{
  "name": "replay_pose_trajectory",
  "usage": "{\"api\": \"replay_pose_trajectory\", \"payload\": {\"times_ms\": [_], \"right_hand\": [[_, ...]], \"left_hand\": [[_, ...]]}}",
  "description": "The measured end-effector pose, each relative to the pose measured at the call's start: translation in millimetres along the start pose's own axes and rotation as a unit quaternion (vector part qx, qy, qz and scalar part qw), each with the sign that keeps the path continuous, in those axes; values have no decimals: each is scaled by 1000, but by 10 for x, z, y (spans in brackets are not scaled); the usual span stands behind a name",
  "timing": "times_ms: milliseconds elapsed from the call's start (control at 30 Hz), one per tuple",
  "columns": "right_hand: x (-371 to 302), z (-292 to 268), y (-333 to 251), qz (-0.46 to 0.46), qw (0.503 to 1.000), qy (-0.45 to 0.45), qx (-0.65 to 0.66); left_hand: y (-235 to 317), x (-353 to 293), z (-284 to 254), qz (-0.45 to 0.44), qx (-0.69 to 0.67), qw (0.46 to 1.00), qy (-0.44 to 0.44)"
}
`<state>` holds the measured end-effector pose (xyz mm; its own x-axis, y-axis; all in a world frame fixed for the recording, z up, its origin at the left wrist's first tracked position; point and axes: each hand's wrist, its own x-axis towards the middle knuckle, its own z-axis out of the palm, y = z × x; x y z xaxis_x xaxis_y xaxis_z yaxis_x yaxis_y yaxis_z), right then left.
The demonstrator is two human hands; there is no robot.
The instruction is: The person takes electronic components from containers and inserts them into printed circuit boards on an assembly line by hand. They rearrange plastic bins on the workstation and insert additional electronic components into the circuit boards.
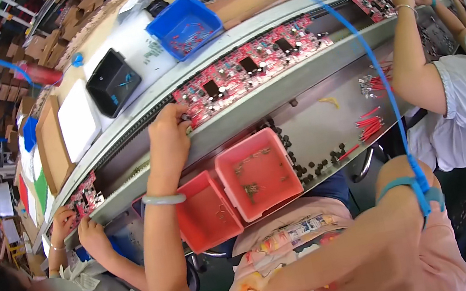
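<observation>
The person's left hand (168,134), below a smooth pale bangle (163,200), has its fingers curled and its fingertips at the left end of the red circuit boards (228,77); whether they pinch a part there cannot be told. The right hand (402,168) is well apart from the left, at the near right edge of the metal tray (316,110); its fingers are hidden, so its opening and any hold cannot be told. A stretchy blue strap (397,186) rings its wrist, joined to a blue cord (377,62).

The boards lie in a line along a metal rail (254,89), glossy red, crowded with silvery parts and flat black squares. Nearer stand two rectangular pinkish-red plastic bins (268,171) with thin metallic bits. Knobbly black pieces (312,165) and red-sleeved parts (370,124) dot the dull grey tray.
</observation>
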<state>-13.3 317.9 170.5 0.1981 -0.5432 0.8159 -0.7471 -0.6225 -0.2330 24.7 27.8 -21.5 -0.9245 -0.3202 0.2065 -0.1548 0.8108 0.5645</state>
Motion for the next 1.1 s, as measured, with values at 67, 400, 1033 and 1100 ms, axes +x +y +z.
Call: {"api": "replay_pose_trajectory", "payload": {"times_ms": [67,400,1033,1100], "right_hand": [[-18,-81,14,-30,1000,2,1],[4,409,-293,98,980,116,130],[-639,329,-278,240,958,-137,75],[-698,311,-300,249,958,-125,66]], "left_hand": [[42,0,30,-1,-36,999,-2],[-144,68,87,-89,-128,988,-8],[-101,-26,104,-41,-79,996,18],[-66,-17,69,-75,-111,991,11]]}}
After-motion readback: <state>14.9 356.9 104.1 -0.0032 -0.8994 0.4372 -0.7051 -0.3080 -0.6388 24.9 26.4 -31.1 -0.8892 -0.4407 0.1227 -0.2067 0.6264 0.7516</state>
